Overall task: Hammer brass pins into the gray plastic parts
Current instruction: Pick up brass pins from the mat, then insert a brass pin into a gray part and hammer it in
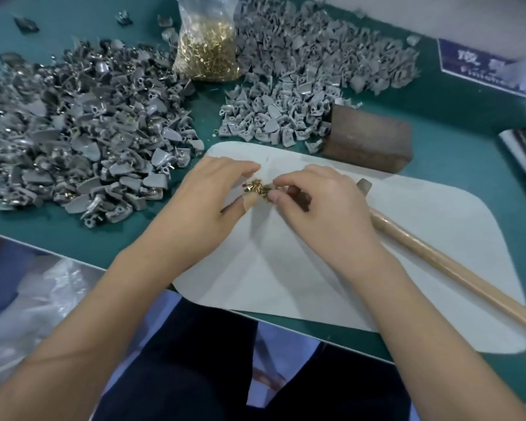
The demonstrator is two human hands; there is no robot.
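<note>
A green table [456, 147] fills the upper part of the frame, its surface matte and flat. On it, from the centre toward the lower right, lies a pale grey mat [392, 253] with rounded corners and soft creases. Across the left of the frame spreads a big heap of gray plastic parts [73, 141], small curved shield-like shells, many with glints of metal among them. A second pile of parts [310, 71], lighter grey and matte, covers the top centre and right.

A hammer handle [456, 271] of light wood lies on the mat, its long axis running from the lower right corner up toward the centre; the head end is mostly hidden behind the right hand. A dark brown block [368, 138] with worn faces sits at the mat's upper right edge. A clear crinkled plastic bag [208, 47] full of brass pins stands upright at top centre, between the two piles.

At upper right a dark blue sign [477, 65] carries white characters, too blurred to read.

The left hand [207, 196] and right hand [319, 199] meet over the mat's upper middle. Between their fingertips sits a small cluster of brass pins [257, 188], short shiny cylinders pointing every which way. Both hands have fingers curled in, pinching at the cluster.
</note>
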